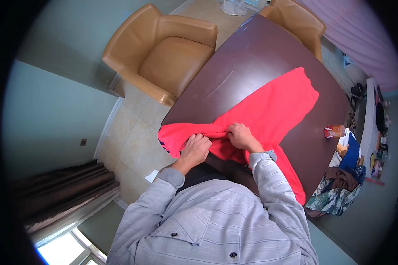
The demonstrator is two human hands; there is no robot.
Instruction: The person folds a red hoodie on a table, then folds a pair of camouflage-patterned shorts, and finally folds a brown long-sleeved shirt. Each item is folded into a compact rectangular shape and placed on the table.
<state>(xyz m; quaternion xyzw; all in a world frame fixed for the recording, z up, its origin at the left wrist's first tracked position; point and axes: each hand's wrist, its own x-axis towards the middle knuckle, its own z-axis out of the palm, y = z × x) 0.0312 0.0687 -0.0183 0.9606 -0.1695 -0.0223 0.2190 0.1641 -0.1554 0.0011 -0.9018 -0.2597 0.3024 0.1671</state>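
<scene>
A red long-sleeved garment (268, 109) lies spread over the near end of a dark brown table (252, 49). One sleeve reaches left past the table edge, and dark marks show at its end. The other sleeve hangs down at the right. My left hand (197, 147) grips the cloth near the left sleeve. Close beside it, my right hand (240, 135) pinches a fold of the same garment near its middle. The fingertips of both hands are partly hidden in the cloth.
Tan armchairs (179, 63) stand at the table's left and far sides. On the right edge are a bottle with orange contents (334, 131) and a heap of clothes (341, 185). A shelf with small items (369, 132) stands beyond.
</scene>
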